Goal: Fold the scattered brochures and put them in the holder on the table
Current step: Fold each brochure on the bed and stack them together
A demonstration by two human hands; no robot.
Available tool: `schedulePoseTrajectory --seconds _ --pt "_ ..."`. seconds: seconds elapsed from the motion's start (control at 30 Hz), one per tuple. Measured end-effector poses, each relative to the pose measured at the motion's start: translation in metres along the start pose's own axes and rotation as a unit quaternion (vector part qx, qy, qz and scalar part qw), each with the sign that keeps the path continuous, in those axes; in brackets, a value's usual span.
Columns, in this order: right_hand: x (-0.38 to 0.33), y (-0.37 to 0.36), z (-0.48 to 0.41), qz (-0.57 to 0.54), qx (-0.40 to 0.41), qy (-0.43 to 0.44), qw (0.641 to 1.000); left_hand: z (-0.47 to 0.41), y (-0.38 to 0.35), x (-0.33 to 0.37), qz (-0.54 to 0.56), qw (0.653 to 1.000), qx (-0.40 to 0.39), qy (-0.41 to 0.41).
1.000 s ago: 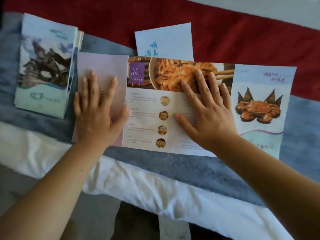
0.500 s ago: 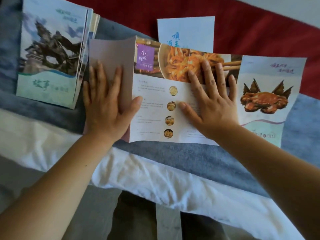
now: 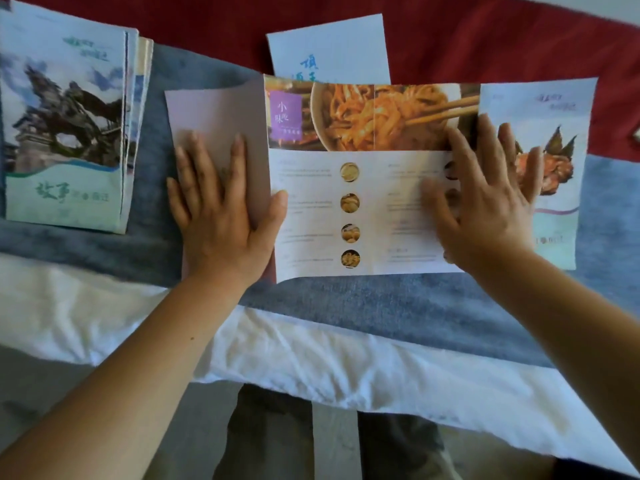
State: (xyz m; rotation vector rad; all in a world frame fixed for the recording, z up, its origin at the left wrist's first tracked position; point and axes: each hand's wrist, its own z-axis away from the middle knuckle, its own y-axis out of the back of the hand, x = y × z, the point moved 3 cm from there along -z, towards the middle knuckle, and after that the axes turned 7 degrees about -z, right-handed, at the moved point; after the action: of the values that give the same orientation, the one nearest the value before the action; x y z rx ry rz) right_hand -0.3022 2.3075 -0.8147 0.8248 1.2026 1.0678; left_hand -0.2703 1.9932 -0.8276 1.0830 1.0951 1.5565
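The open brochure [image 3: 363,209] lies spread in its full length on the blue cloth [image 3: 381,306] that covers the middle of the surface [image 3: 86,247], printed side with the noodle photo facing up. No fold is closed on it yet.

Its left panel [image 3: 214,112] shows a plain pale face, and the crease beside it stands a little raised towards the far edge. The left hand [image 3: 221,216] lies flat on this panel. Its grip is wide, with straight fingers that hold nothing and only press, and the thumb reaches over the crease.

The right hand [image 3: 485,202] is blurred. Its grip is also wide and spread, and it lies over the crease where the crab panel [image 3: 561,140] begins. I judge that this brochure is at the very start of its folding.

At the far left corner of the surface there is a stack of folded brochures [image 3: 65,126], so some part of the folding seems done. A white leaflet [image 3: 332,46] lies at the far edge on the red cloth [image 3: 485,39], partly under the open brochure. I cannot tell if it is folded or not.

No holder is visible, so nothing can be counted as put away. What is left, in my judgement, is to fold this brochure, perhaps also the white leaflet, and to carry everything into the holder.
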Motion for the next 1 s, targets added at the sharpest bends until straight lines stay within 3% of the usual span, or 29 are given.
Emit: schedulePoseTrajectory --seconds 0.13,0.5,0.73,0.83,1.0 --pt "0.019 -0.010 0.010 0.007 -0.019 0.049 0.999 0.000 0.001 0.005 -0.007 1.000 0.003 -0.001" --pt "0.015 -0.016 0.009 0.003 0.014 0.051 0.999 0.011 0.008 0.100 0.089 0.994 0.019 -0.066" --pt "0.033 0.027 -0.011 -0.124 0.018 0.093 0.988 0.018 -0.004 0.152 0.059 0.993 0.000 -0.103" --pt "0.065 0.039 -0.010 -0.054 0.070 0.097 0.991 0.017 -0.007 0.157 0.038 0.995 0.002 -0.097" --pt "0.100 0.020 0.006 0.007 0.020 0.057 0.998 0.016 -0.012 0.165 0.015 0.996 0.010 -0.088"
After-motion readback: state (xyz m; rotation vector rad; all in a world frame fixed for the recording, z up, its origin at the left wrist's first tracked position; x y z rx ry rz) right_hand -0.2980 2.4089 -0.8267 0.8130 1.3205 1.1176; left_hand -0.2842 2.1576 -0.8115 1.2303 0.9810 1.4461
